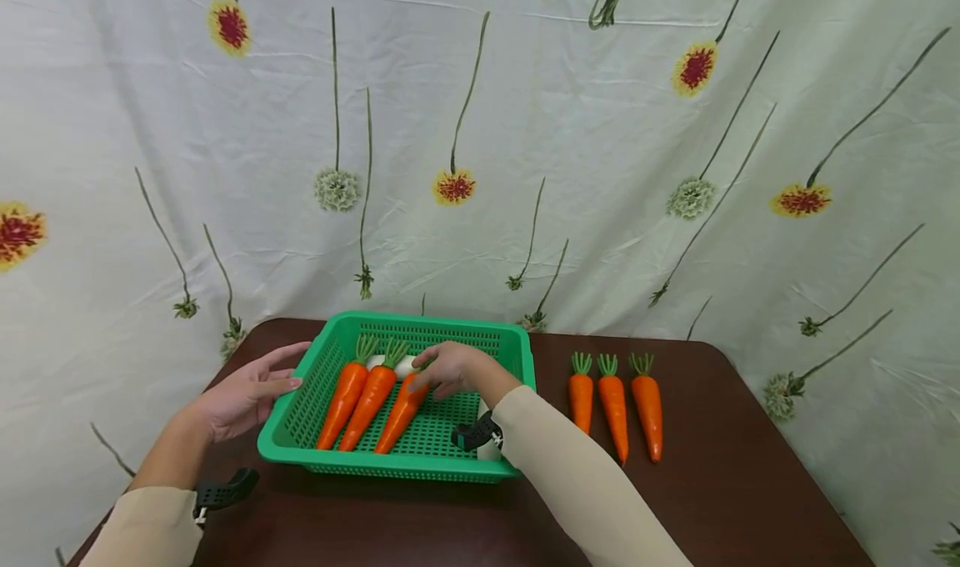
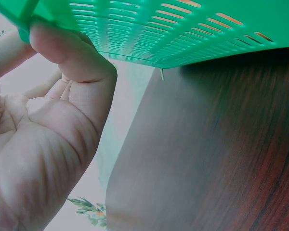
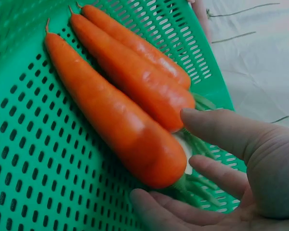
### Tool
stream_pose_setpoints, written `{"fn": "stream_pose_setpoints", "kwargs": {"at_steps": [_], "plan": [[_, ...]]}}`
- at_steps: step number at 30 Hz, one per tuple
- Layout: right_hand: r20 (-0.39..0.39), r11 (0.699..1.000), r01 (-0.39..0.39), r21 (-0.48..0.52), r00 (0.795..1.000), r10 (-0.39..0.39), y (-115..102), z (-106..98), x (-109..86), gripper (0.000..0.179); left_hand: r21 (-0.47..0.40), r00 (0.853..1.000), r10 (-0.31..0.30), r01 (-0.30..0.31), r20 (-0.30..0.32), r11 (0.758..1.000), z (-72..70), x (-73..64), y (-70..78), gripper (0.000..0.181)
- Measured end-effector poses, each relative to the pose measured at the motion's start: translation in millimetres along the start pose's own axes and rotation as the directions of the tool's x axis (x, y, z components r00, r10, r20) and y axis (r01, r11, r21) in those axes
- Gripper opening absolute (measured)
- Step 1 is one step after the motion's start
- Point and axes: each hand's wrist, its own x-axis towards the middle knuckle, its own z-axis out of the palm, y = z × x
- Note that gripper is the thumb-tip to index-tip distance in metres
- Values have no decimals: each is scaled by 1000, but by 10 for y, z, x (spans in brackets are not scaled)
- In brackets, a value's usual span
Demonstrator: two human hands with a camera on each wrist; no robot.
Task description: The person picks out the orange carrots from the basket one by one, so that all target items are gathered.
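A green plastic basket (image 1: 390, 464) with slotted walls holds three orange carrots with green tops. My right hand (image 1: 455, 368) reaches into it over the rightmost of them, a carrot (image 1: 400, 417). In the right wrist view, thumb and fingers spread loosely around that carrot's (image 3: 111, 120) leafy end, without gripping it. Beside it lie a middle carrot (image 1: 367, 408) and a left carrot (image 1: 342, 404). My left hand (image 1: 243, 396) is at the basket's left side, its thumb touching the rim and the other fingers extended outside. Part of a white object (image 1: 406, 367) shows behind the carrots.
Three more carrots, a near one (image 1: 581, 398), a middle one (image 1: 613, 408) and an outer one (image 1: 647, 413), lie in a row right of the basket on the dark wooden table (image 1: 720, 484). Another white object (image 1: 489, 446) is partly hidden under my right wrist. A flower-patterned cloth (image 1: 570, 117) hangs behind.
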Motion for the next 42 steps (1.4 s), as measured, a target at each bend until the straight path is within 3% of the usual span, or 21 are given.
{"fn": "stream_pose_setpoints", "kwargs": {"at_steps": [14,30,42], "plan": [[41,998,1,60,999,-3,89,35,92,56,-17,1000,3,-3,11,1000,-12,0,-31,79],[-28,989,67,133,998,-64,90,-27,-60,50,-13,1000,-1,1,8,1000,17,7,-21,77],[-15,928,152,339,988,-156,98,-270,-276,58,-26,1000,10,-10,22,1000,15,-3,4,75]]}}
